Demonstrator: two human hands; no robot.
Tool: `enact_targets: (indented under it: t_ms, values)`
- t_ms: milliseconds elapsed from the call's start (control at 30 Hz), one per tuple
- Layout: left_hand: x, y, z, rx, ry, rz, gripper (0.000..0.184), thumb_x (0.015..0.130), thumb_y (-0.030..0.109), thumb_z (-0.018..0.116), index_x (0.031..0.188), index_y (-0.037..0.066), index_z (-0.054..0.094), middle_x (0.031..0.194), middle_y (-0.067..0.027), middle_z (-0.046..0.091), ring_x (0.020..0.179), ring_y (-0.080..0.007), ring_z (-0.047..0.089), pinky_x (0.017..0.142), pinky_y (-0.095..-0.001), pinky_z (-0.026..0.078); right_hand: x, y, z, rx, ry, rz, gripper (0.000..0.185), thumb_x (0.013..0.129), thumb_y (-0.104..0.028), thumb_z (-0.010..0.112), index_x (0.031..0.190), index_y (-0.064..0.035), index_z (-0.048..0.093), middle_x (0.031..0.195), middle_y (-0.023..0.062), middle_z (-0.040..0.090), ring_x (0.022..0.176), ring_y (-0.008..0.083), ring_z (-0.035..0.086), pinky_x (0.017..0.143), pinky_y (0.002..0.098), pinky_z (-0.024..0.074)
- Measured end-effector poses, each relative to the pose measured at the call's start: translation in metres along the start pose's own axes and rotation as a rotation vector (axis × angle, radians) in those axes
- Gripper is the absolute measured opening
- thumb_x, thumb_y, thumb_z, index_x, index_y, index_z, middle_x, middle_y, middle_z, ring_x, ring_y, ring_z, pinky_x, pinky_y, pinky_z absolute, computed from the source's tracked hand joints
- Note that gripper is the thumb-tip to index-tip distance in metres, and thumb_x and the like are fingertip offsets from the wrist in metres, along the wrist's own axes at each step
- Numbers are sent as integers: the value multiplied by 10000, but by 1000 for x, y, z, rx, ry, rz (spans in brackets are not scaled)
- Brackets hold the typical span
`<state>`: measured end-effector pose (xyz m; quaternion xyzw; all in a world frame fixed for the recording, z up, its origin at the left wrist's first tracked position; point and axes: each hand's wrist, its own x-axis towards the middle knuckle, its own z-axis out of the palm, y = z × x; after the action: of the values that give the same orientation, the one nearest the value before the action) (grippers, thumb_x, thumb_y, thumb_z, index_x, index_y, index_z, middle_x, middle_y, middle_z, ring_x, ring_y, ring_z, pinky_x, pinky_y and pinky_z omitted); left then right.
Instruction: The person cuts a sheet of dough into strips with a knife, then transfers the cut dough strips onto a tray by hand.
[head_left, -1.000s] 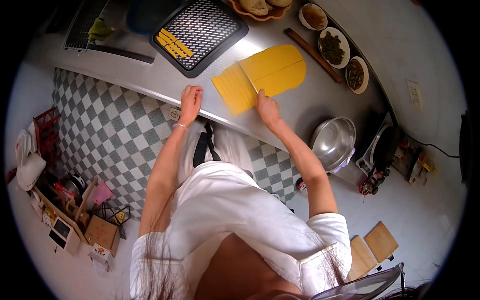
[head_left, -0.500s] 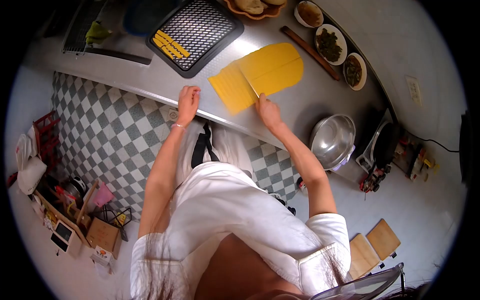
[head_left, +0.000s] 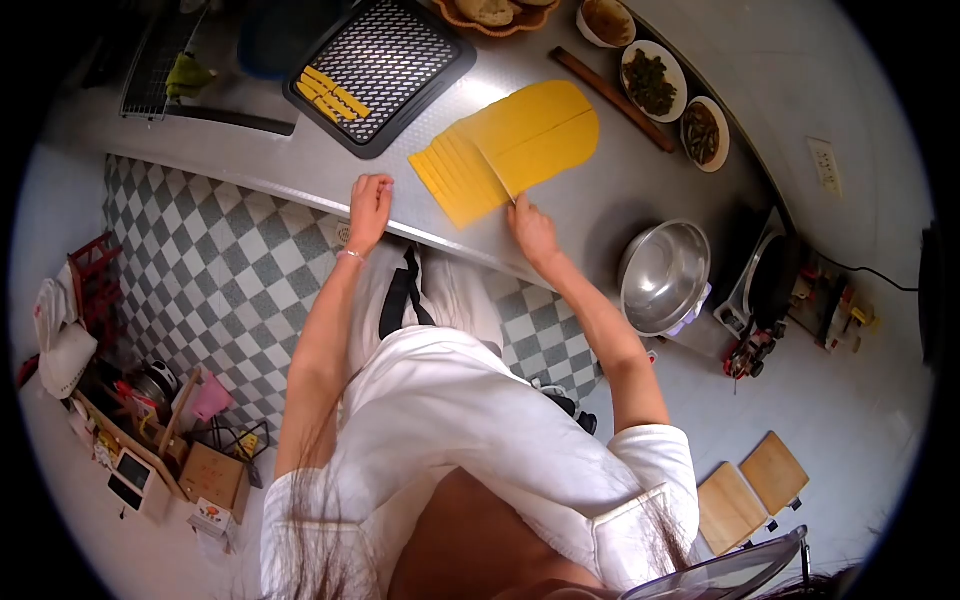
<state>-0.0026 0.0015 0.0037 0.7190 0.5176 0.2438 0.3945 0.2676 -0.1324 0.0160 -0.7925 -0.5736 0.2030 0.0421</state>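
A flat yellow dough sheet (head_left: 545, 125) lies on the steel counter (head_left: 250, 165), its left part scored into several narrow strips. In my right hand (head_left: 533, 230) is the handle of a knife (head_left: 498, 175), most of it hidden by my fingers. The thin blade lies across the sheet, at the right side of the strips. My left hand (head_left: 370, 208) rests by the counter's front edge, left of the dough, fingers loosely curled with nothing visible in them. Beyond it, several yellow dough strips (head_left: 335, 95) lie on a dark perforated tray (head_left: 372, 145).
Behind the dough lies a wooden rolling pin (head_left: 615, 100). Bowls of food (head_left: 655, 80) line the wall, and a basket (head_left: 497, 27) of bread-like pieces stands at the back. A metal bowl (head_left: 665, 278) sits on the right near the stove.
The whole view has shifted slightly. More cut lines show clearly in the left part of the dough. The knife stays across the sheet in my right hand; my left hand stays near the counter edge.
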Motion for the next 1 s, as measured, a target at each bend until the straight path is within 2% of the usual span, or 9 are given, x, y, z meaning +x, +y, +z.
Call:
enact_targets:
  t_ms: [133,233,333,433,533,633,833,1000]
  values:
    - [0,1,0,-13,-2,6,87,864,58,522,916,38,590,838,-105,516,787,-244,515,737,-335,419,-5,-1,5,-30,57,21,198,888,-245,521,905,-64,445,709,168,617,590,382,606,512,467,508]
    - [0,0,1,7,-16,-10,90,862,54,520,916,37,590,840,-108,519,789,-245,518,740,-333,420,-5,-7,-3,-23,-3,75,191,904,-262,467,907,-71,476,756,174,625,652,366,636,562,469,525]
    - [1,-2,1,10,-13,9,90,860,54,523,919,35,589,842,-110,518,782,-244,518,739,-334,421,-21,4,-13,9,-35,-59,193,907,-262,471,926,-70,480,786,189,626,702,381,629,598,479,515]
    - [0,0,1,-12,-16,-10,92,856,55,524,918,35,589,846,-110,519,797,-250,514,748,-342,418,-56,27,-12,104,-120,140,205,914,-264,470,932,-59,473,809,212,622,745,409,607,619,501,491]
    - [0,-4,1,20,-22,0,94,851,54,526,917,35,590,851,-109,519,822,-260,507,763,-350,414,-87,36,-41,87,-61,96,240,935,-270,458,921,-34,421,788,242,597,672,459,566,560,542,439]
    - [0,-7,2,4,-20,4,96,847,50,525,916,37,590,854,-109,518,840,-267,502,771,-354,411,-75,27,-62,94,-81,146,246,939,-276,447,936,-31,430,755,245,597,679,462,566,572,541,438]
    - [-1,0,0,-5,-20,-19,93,848,53,525,914,38,590,855,-106,515,833,-263,501,769,-354,414,8,-8,-58,80,-17,25,244,919,-279,475,894,-37,460,756,216,625,637,431,594,551,518,473]
    - [-1,2,-2,-25,-19,-23,91,843,45,528,912,36,587,856,-106,515,831,-263,504,772,-350,417,53,-29,-56,40,22,-22,224,906,-256,491,886,-34,472,671,221,615,599,413,605,542,511,481]
